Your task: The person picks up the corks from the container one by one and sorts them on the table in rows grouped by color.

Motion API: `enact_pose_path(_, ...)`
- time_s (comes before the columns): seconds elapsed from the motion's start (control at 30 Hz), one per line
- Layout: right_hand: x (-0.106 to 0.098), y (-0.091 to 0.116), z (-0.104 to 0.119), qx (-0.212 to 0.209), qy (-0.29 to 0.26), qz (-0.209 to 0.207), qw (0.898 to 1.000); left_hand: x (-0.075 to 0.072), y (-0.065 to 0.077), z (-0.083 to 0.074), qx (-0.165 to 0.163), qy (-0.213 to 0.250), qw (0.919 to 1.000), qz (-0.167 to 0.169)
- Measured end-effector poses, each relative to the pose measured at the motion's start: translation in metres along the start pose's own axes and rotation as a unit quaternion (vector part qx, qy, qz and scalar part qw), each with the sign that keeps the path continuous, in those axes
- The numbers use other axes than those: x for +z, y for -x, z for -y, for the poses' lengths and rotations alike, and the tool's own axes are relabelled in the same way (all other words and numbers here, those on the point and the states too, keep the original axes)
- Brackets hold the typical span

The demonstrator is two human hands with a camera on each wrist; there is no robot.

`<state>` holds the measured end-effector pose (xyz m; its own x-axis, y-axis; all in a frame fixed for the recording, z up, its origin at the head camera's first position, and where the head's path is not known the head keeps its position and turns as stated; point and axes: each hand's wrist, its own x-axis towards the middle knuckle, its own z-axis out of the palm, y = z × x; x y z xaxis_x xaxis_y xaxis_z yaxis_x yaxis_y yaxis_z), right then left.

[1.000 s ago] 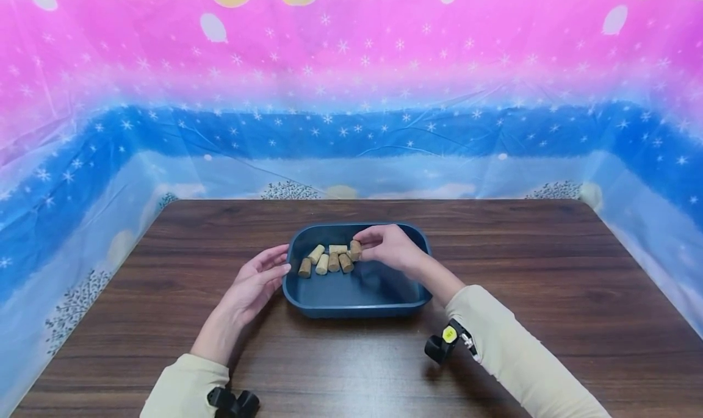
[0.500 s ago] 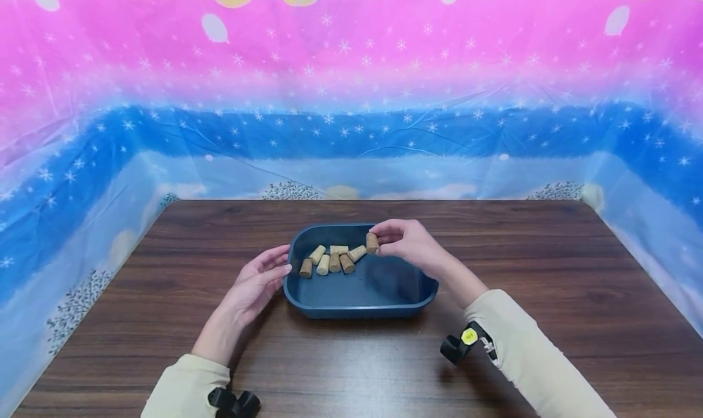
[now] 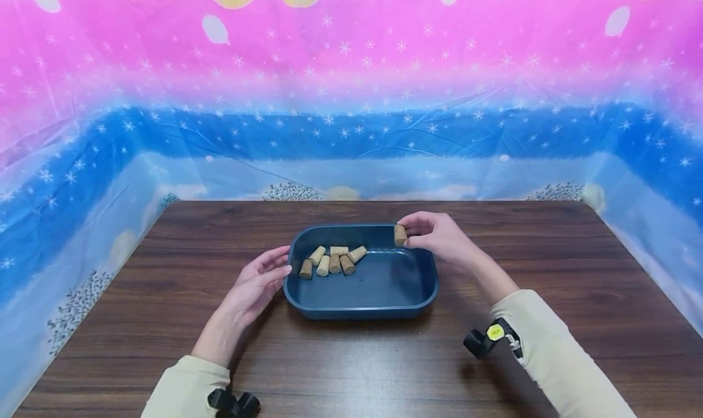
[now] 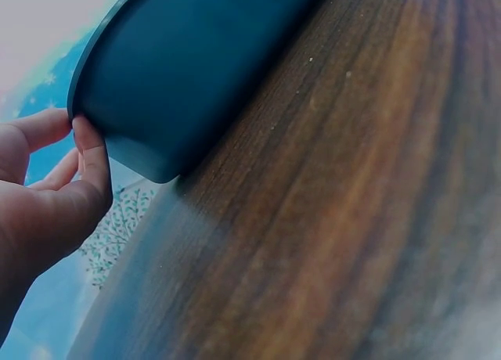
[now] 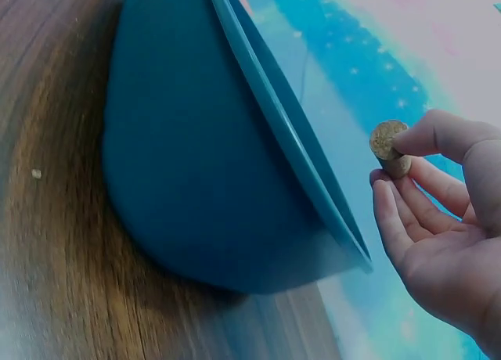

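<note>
A dark blue rectangular basin [image 3: 359, 312] with rounded corners stands on the table. My left hand [image 3: 257, 285] holds it at the left end; in the left wrist view, thumb and finger pinch the rim [image 4: 88, 59]. Several corks lie in the basin's left half, among them a brown cork [image 3: 306, 269] by the left wall and a paler cork [image 3: 357, 254] furthest right. My right hand [image 3: 442, 238] pinches another brown cork [image 3: 400, 235] between thumb and fingertips, over the basin's back right corner. In the right wrist view this cork [image 5: 389, 140] appears beyond the rim.
The brown wood-grain table [image 3: 192, 247] extends on all sides of the basin. Behind and beside it hangs a pink and blue snowflake cloth [image 3: 351, 131]. A black wrist camera [image 3: 483, 342] is strapped to the right sleeve, another camera [image 3: 236, 401] to the left.
My right hand has lifted the brown cork away from the other corks and carried it right and toward the back of the basin. My left hand has stayed at the rim.
</note>
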<state>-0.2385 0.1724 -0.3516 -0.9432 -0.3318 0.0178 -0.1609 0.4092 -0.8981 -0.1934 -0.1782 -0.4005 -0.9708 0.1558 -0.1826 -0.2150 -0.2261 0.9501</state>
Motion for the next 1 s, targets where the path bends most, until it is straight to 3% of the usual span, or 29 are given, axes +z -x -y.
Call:
enact_pose_path(0.6,-0.036,0.008,-0.021,0.001,-0.025,-0.019,0.999,0.001,-0.002,0.002,0.008,-0.007,0.9999,0.007)
enact_pose_path(1.0,-0.046,0.006,-0.046,0.028,-0.001,-0.033,0.999,-0.001,0.001,0.002,0.014,-0.003,0.9999,0.009)
